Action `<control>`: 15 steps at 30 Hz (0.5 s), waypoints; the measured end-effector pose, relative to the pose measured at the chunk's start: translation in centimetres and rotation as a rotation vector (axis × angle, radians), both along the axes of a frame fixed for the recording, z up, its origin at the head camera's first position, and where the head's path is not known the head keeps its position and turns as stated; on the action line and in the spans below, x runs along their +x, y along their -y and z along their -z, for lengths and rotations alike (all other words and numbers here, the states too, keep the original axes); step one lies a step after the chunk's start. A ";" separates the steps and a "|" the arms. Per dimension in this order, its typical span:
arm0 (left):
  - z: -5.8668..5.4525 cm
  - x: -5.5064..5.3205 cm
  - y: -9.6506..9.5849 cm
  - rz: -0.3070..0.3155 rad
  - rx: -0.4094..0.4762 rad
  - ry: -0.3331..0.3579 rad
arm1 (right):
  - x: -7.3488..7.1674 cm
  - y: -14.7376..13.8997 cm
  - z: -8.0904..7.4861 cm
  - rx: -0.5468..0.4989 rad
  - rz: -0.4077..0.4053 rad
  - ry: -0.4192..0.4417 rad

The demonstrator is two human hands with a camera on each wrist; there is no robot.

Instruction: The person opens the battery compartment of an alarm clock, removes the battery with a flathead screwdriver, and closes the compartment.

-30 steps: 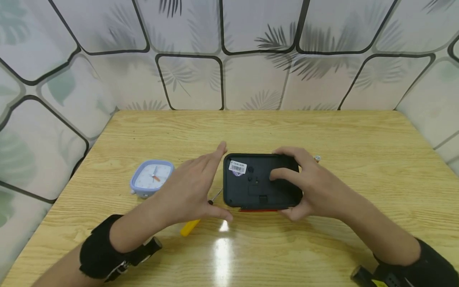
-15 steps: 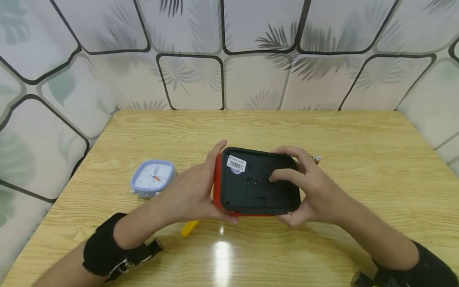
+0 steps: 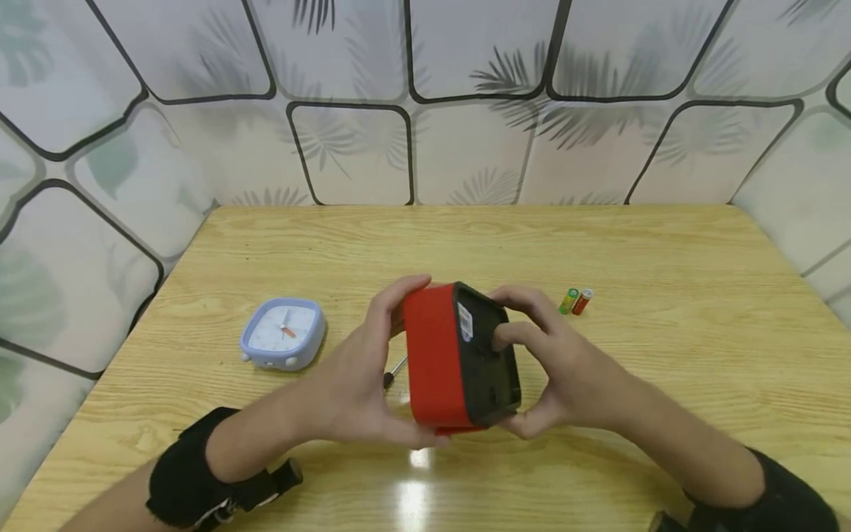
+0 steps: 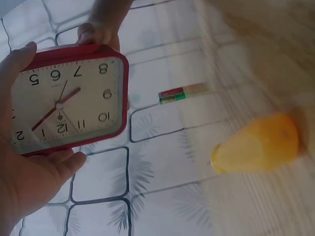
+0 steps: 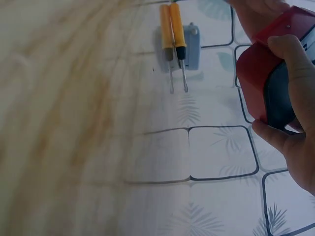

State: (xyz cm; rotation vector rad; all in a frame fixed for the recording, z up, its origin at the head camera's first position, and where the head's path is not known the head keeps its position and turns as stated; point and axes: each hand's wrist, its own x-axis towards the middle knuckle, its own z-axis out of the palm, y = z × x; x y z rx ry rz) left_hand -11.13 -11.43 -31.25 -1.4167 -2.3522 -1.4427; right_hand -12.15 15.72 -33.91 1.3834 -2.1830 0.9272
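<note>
A red alarm clock (image 3: 435,358) with a black back is gripped between both hands above the table. My left hand (image 3: 349,384) holds its left side, fingers at the top and thumb underneath. My right hand (image 3: 565,369) grips the right side, with a fingertip against the black back and the thumb at the lower edge. The left wrist view shows the white dial (image 4: 91,93) upside down behind its red frame. A screwdriver (image 3: 388,380) lies on the table behind my left hand, its yellow handle (image 4: 261,145) plain in the left wrist view.
A light blue alarm clock (image 3: 282,332) sits on the table to the left, dial up. Two batteries, one green (image 3: 568,301) and one red (image 3: 582,301), stand side by side beyond my right hand. A patterned wall covering (image 3: 475,148) rises behind the table.
My left hand has closed on the red clock. The clock has turned from showing its flat back to showing its red side, moving slightly left, and the batteries have come into full view.
</note>
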 end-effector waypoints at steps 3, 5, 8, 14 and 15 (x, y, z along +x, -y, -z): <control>0.0 0.3 -0.1 0.033 0.029 -0.041 | 0.3 0.4 0.2 0.002 -0.017 0.012; -0.1 0.4 -0.2 0.041 0.030 -0.064 | 0.5 0.6 0.2 0.000 -0.031 0.013; -0.2 0.5 -0.2 0.056 0.011 -0.086 | 0.7 0.9 0.3 0.000 -0.058 0.014; 0.0 0.5 -0.3 0.047 -0.142 -0.126 | 0.8 1.4 0.3 -0.008 -0.122 0.015; 0.1 0.6 -0.3 0.037 -0.169 -0.136 | 0.9 1.4 0.4 -0.008 -0.124 0.020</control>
